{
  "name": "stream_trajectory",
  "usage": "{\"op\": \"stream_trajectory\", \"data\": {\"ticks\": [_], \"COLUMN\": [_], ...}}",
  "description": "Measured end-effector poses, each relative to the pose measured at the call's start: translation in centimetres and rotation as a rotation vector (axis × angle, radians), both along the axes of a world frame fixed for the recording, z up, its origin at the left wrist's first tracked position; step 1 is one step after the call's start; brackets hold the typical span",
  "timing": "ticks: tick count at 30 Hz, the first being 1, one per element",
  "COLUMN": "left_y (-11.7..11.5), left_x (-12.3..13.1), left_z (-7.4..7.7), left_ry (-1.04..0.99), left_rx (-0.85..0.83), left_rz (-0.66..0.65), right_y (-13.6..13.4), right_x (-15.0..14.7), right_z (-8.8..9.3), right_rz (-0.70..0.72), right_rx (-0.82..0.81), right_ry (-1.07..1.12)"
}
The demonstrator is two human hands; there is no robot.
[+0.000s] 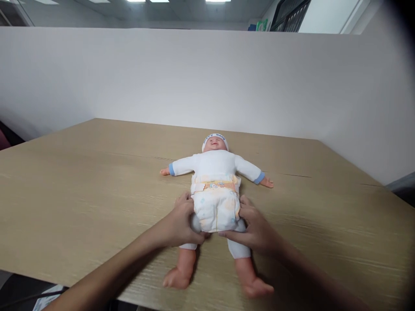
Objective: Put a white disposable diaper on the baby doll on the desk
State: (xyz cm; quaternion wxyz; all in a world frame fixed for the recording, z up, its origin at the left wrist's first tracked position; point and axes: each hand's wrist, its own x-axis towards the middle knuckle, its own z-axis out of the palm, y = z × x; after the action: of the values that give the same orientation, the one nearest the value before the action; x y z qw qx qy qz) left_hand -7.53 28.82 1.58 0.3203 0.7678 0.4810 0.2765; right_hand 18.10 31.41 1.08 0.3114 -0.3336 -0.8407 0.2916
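Note:
A baby doll (pixel 214 164) lies on its back, its head away from me and its arms spread. It has a white top and leggings, blue cuffs and a white lettered headband. Around its hips is a white patterned diaper (pixel 216 209), fastened across an orange-printed waistband. My left hand (pixel 185 222) is curled round the diaper's left leg edge and the thigh there, thumb below the crotch. On the other side, my right hand (pixel 251 224) grips the matching leg edge, its thumb also reaching under the crotch. Some fingertips are hidden behind the doll's hips.
The doll rests on a wide wood-grain table (pixel 97 185) with fine cracks in its surface. A white partition (pixel 194 73) rises behind the table and along the right side. Below the front left edge, a cable (pixel 39 296) and dark items show.

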Motion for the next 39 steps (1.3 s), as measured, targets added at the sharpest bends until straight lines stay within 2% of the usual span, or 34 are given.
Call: {"op": "stream_trajectory", "data": {"ticks": [6,13,18,22,27,33,39], "left_y": [0.2,0.0,0.2,0.3,0.3,0.7,0.7], "left_x": [-0.6,-0.6,-0.6,-0.8,-1.2,-1.7,-1.6], "left_z": [0.1,0.4,0.4,0.4,0.1,-0.4,-0.2], "left_ry": [-0.094,-0.073,-0.044,-0.067,-0.167,-0.236,-0.313], "left_rx": [-0.034,-0.023,0.001,-0.016,-0.118,-0.147,-0.181], "left_rz": [-0.012,-0.027,-0.078,-0.087,-0.064,-0.127,-0.096], "right_y": [0.8,1.0,0.7,0.4,0.7,0.9,0.5], "right_x": [0.8,0.8,0.7,0.5,0.7,0.9,0.4], "right_z": [-0.6,-1.2,-0.9,-0.6,-0.8,-0.5,-0.3], "right_rz": [0.043,0.065,0.068,0.014,0.02,0.059,-0.007], "right_rx": [-0.073,-0.09,-0.073,-0.095,-0.2,-0.252,-0.286], "right_ry": [0.012,0.071,0.063,0.051,0.091,0.126,0.19]}}
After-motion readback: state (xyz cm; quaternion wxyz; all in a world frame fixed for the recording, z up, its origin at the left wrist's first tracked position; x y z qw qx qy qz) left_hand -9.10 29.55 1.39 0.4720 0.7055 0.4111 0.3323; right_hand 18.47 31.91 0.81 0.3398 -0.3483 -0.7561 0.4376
